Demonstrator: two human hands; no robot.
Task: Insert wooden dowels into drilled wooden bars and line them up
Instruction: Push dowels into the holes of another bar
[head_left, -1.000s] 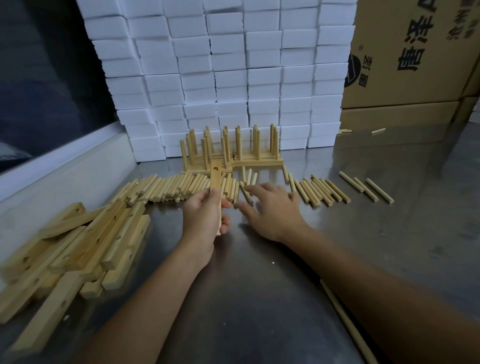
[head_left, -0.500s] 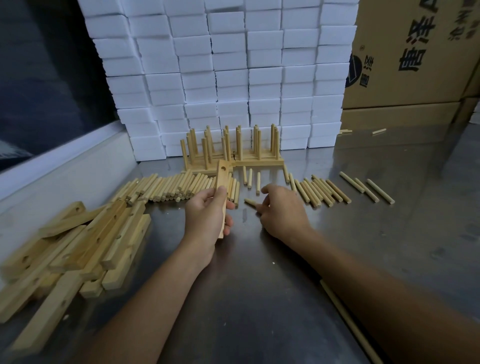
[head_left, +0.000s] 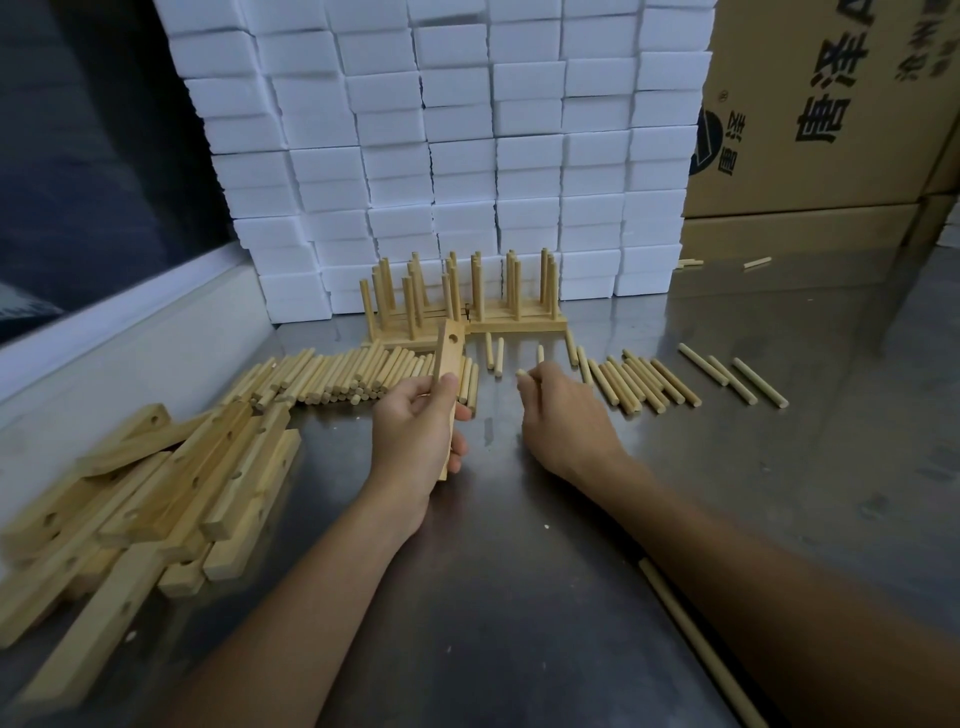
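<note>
A light, stiff drilled bar (head_left: 449, 384) is gripped mid-length by the left hand (head_left: 415, 441); a slim dowel (head_left: 522, 373) is pinched at frame centre by the right hand (head_left: 561, 421).

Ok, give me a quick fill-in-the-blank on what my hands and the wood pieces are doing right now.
1. The left hand grips a drilled wooden ____.
2. The right hand pinches a single ____.
3. In the finished bars at the back, the dowels stand ____.
4. The undrilled-looking loose bar pile lies beside the ____ hand.

Missing words: bar; dowel; upright; left
</note>
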